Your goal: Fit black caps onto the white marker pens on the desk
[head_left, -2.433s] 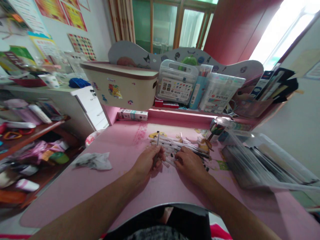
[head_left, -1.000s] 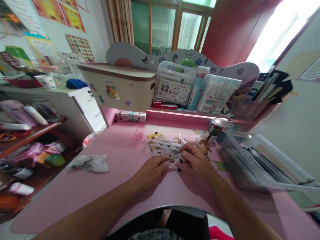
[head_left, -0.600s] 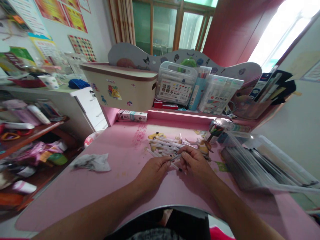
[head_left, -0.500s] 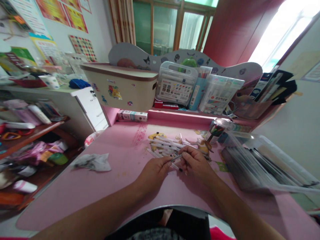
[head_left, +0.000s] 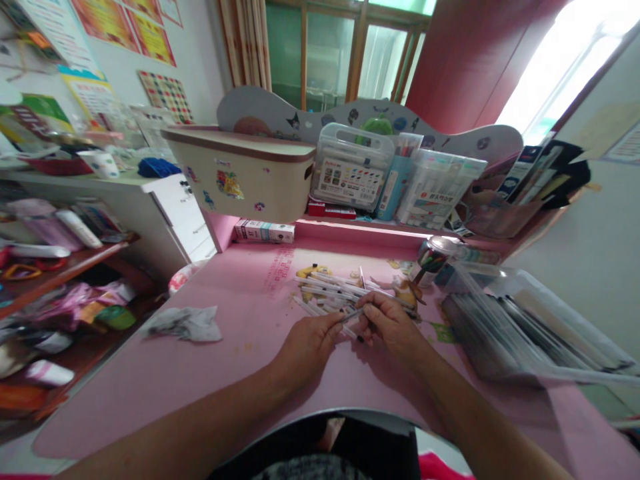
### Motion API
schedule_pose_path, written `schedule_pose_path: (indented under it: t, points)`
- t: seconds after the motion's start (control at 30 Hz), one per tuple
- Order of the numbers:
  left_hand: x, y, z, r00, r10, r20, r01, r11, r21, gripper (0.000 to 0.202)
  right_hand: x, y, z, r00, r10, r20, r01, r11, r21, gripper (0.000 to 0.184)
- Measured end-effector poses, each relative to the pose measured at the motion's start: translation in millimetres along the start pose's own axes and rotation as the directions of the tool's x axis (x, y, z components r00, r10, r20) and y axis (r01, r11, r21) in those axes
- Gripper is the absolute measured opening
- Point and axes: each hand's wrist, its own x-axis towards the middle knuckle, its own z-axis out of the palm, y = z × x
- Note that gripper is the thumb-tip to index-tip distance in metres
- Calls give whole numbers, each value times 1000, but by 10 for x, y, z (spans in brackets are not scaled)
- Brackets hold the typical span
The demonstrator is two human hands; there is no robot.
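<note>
Between my two hands is a slim greyish pen (head_left: pixel 352 317), partly covered by the fingers. My left hand (head_left: pixel 311 341) pinches its near left end between thumb and forefinger. The thumb and fingers of my right hand (head_left: pixel 393 327) close on the other end. Just beyond the hands lies a loose pile of white pen barrels (head_left: pixel 330 288), some with small black ends. One white piece with a black tip (head_left: pixel 359 339) shows below the held pen, close to my right fingers; whether it is held or lies on the table I cannot tell.
A clear plastic box (head_left: pixel 530 280) of dark-and-clear pens stands at the right of the pink table (head_left: pixel 215 393). Behind my right hand is a can (head_left: pixel 434 257) with pens. A crumpled tissue (head_left: pixel 187 325) lies left. The shelf above carries a beige bin (head_left: pixel 270 183) and marker cases (head_left: pixel 353 170).
</note>
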Motion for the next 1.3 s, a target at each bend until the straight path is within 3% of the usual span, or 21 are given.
schedule_pose_path:
  t: [0.27,0.43,0.5,0.6,0.7,0.8,0.9,0.97,1.07,1.13,1.23,1.3]
  points:
    - [-26,-27,2,998,27,-57,-22,996,92,31,-26,-42,35,999,29,-18,-30,999,-37,15]
    - [23,-46,-32,997,62,-47,-49,971,234,26,-27,-222,-85,997,-34,66,55,936,-347,6]
    - [33,-59,-39,998,54,-12,-47,941,336,22,-32,-299,-102,986,-111,123,161,825,-541,4]
    - [19,-83,-30,999,49,6,-47,927,373,25,-48,-359,-42,947,-187,260,321,524,-789,9]
    - [-15,-95,-17,992,125,17,-124,954,274,37,-85,-374,82,902,-166,399,430,261,-864,13]
    - [-46,-78,-28,975,220,-7,-216,965,146,46,-156,-430,163,877,-161,453,475,140,-869,16]
    - [-64,-56,-65,953,278,-123,-270,960,77,50,-302,-632,99,887,-264,380,412,77,-908,17]
    - [-65,-55,-89,933,307,-188,-300,952,63,55,-456,-868,-44,886,-367,283,335,84,-939,15]
    - [-54,-66,-105,935,288,-209,-280,958,66,54,-722,-1298,-402,841,-528,116,217,134,-967,18]
    - [-43,-70,-99,948,239,-211,-226,970,83,48,-853,-1553,-720,811,-582,-59,37,151,-988,19]
    - [-31,-65,-84,956,189,-224,-168,980,110,43,-887,-1761,-1232,833,-459,-309,-285,123,-950,15]
    - [-28,-57,-79,956,184,-228,-161,980,115,42,-823,-1758,-1522,885,-318,-341,-327,97,-940,11]
